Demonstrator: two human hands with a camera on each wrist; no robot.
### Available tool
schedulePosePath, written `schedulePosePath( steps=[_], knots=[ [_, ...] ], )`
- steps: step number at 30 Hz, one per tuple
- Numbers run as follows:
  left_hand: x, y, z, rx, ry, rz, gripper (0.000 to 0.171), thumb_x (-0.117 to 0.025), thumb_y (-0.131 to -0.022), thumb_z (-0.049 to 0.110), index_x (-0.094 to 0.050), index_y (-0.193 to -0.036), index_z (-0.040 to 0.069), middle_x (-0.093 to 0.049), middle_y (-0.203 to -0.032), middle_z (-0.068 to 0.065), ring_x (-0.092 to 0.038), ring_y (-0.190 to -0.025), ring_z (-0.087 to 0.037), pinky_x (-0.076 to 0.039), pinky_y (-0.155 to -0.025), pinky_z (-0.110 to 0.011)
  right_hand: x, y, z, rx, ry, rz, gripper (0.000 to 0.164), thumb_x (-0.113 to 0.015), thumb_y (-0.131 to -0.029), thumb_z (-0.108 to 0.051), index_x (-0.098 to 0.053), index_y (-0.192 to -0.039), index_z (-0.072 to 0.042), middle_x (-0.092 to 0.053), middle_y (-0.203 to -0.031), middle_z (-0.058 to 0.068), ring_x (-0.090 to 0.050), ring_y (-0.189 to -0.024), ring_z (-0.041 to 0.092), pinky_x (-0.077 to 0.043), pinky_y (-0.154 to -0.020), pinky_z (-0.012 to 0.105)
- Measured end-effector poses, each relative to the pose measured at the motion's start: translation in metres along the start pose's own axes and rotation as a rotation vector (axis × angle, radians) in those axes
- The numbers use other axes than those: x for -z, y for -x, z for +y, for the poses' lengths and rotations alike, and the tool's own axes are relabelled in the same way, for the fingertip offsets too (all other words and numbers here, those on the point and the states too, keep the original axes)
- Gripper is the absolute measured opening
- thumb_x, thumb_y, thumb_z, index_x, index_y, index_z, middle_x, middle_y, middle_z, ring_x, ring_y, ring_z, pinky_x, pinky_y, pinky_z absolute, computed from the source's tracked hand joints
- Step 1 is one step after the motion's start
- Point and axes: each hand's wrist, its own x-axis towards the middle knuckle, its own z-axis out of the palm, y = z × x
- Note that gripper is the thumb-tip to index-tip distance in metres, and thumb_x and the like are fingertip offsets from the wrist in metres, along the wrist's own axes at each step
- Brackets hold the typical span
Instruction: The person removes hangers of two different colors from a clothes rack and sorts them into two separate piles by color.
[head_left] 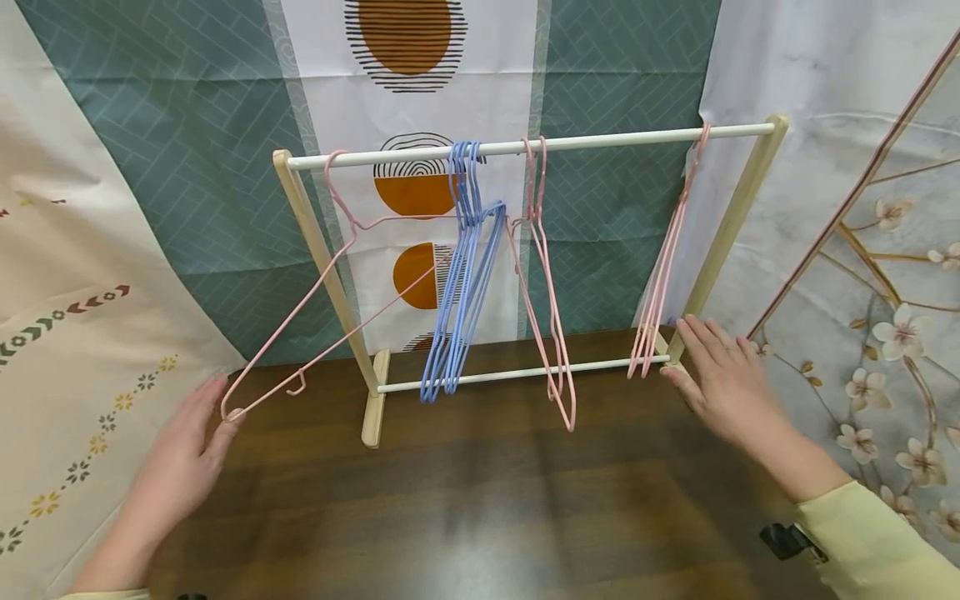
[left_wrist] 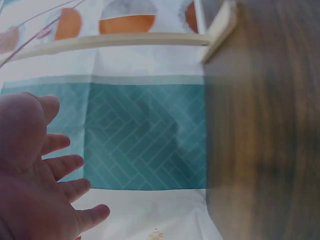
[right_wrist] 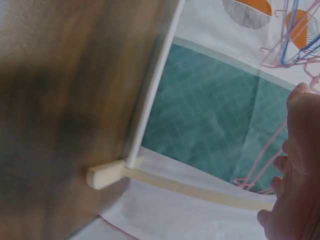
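At the left end of a clothes rack's white rod (head_left: 615,141), a pink clothes hanger (head_left: 296,313) hangs turned outward, with a small hook on its lower bar. My left hand (head_left: 176,446) is at the hanger's lower left corner, thumb and fingertips right at it. In the left wrist view its fingers (left_wrist: 67,165) are spread. My right hand (head_left: 727,379) reaches beside the lower right post (head_left: 738,225), fingers extended, holding nothing. Blue hangers (head_left: 450,308) bunch left of center. More pink hangers (head_left: 542,167) hang near the middle, and another pink group (head_left: 670,250) at the right.
The rack's wooden feet (head_left: 375,408) stand on a dark brown wooden floor (head_left: 465,500), joined by a lower white bar (head_left: 510,374). Patterned fabric (head_left: 630,67) hangs behind, with cream cloth (head_left: 75,250) at left and a floral sheet (head_left: 862,333) at right.
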Motion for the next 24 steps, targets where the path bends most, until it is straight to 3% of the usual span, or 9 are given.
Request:
schedulePosePath(
  steps=[4, 6, 8, 10, 12, 16, 19, 22, 24],
  knots=[
    [0.014, -0.004, 0.006, 0.095, 0.059, -0.044, 0.057, -0.048, -0.120, 0.022, -0.034, -0.167, -0.007, -0.038, -0.161, -0.044, -0.033, -0.151, -0.065, -0.017, -0.129, -0.068, 0.012, -0.007, 0.004, 0.002, 0.010, 0.012, 0.078, -0.054, -0.116, -0.048, -0.029, -0.172, 0.000, -0.032, -0.175, 0.026, -0.026, -0.161, 0.050, -0.011, -0.128, 0.074],
    [0.021, -0.007, 0.009, 0.130, 0.076, -0.037, 0.055, -0.047, -0.120, 0.024, -0.037, -0.168, -0.002, -0.055, -0.151, -0.035, -0.051, -0.146, -0.045, -0.032, -0.128, -0.048, 0.018, -0.011, 0.005, 0.007, 0.013, 0.017, 0.078, -0.054, -0.116, -0.047, -0.029, -0.172, 0.001, -0.032, -0.175, 0.027, -0.025, -0.162, 0.050, -0.011, -0.128, 0.075],
    [0.027, -0.009, 0.013, 0.147, 0.097, -0.009, 0.052, -0.046, -0.120, 0.025, -0.042, -0.167, 0.003, -0.067, -0.135, -0.016, -0.059, -0.132, -0.017, -0.039, -0.114, -0.025, 0.024, -0.016, 0.006, 0.011, 0.025, 0.020, 0.077, -0.055, -0.116, -0.046, -0.029, -0.172, 0.002, -0.031, -0.175, 0.027, -0.025, -0.162, 0.050, -0.012, -0.127, 0.075],
    [0.032, -0.012, 0.017, 0.152, 0.116, 0.025, 0.049, -0.046, -0.120, 0.026, -0.047, -0.165, 0.007, -0.068, -0.124, 0.006, -0.054, -0.119, 0.004, -0.034, -0.098, -0.011, 0.032, -0.021, 0.006, 0.014, 0.036, 0.021, 0.077, -0.055, -0.117, -0.045, -0.027, -0.172, 0.002, -0.030, -0.175, 0.028, -0.024, -0.162, 0.050, -0.013, -0.127, 0.075],
    [0.037, -0.015, 0.023, 0.159, 0.157, 0.043, 0.048, -0.043, -0.121, 0.027, -0.050, -0.164, 0.009, -0.067, -0.131, 0.014, -0.049, -0.116, 0.014, -0.032, -0.092, -0.007, 0.040, -0.025, 0.006, 0.013, 0.046, 0.022, 0.078, -0.056, -0.116, -0.044, -0.026, -0.172, 0.002, -0.029, -0.176, 0.028, -0.023, -0.163, 0.051, -0.013, -0.127, 0.075],
    [0.046, -0.021, 0.038, 0.171, 0.244, 0.035, 0.049, -0.037, -0.123, 0.029, -0.048, -0.167, 0.010, -0.052, -0.166, 0.004, -0.050, -0.121, 0.016, -0.032, -0.096, -0.003, 0.057, -0.036, 0.007, 0.004, 0.044, 0.030, 0.078, -0.053, -0.117, -0.045, -0.023, -0.173, 0.001, -0.026, -0.177, 0.028, -0.019, -0.164, 0.051, -0.011, -0.129, 0.073],
    [0.051, -0.027, 0.049, 0.156, 0.251, 0.019, 0.050, -0.037, -0.123, 0.029, -0.046, -0.168, 0.012, -0.051, -0.168, -0.007, -0.051, -0.120, 0.016, -0.033, -0.094, -0.001, 0.071, -0.045, 0.009, -0.004, 0.046, 0.048, 0.078, -0.050, -0.118, -0.046, -0.021, -0.174, 0.000, -0.025, -0.177, 0.028, -0.017, -0.164, 0.051, -0.009, -0.129, 0.072],
    [0.057, -0.038, 0.064, 0.142, 0.220, -0.017, 0.052, -0.041, -0.122, 0.033, -0.043, -0.171, 0.016, -0.048, -0.170, -0.010, -0.052, -0.144, -0.006, -0.031, -0.096, -0.001, 0.085, -0.054, 0.011, -0.015, 0.068, 0.062, 0.077, -0.047, -0.119, -0.046, -0.018, -0.175, -0.001, -0.023, -0.178, 0.028, -0.016, -0.165, 0.049, -0.007, -0.130, 0.070],
    [0.061, -0.048, 0.077, 0.147, 0.193, -0.055, 0.055, -0.042, -0.121, 0.037, -0.039, -0.173, 0.019, -0.045, -0.172, -0.014, -0.050, -0.151, -0.032, -0.040, -0.112, -0.018, 0.095, -0.060, 0.012, -0.018, 0.085, 0.076, 0.077, -0.046, -0.119, -0.046, -0.017, -0.175, -0.001, -0.022, -0.178, 0.027, -0.015, -0.165, 0.048, -0.006, -0.131, 0.069]
  ],
)
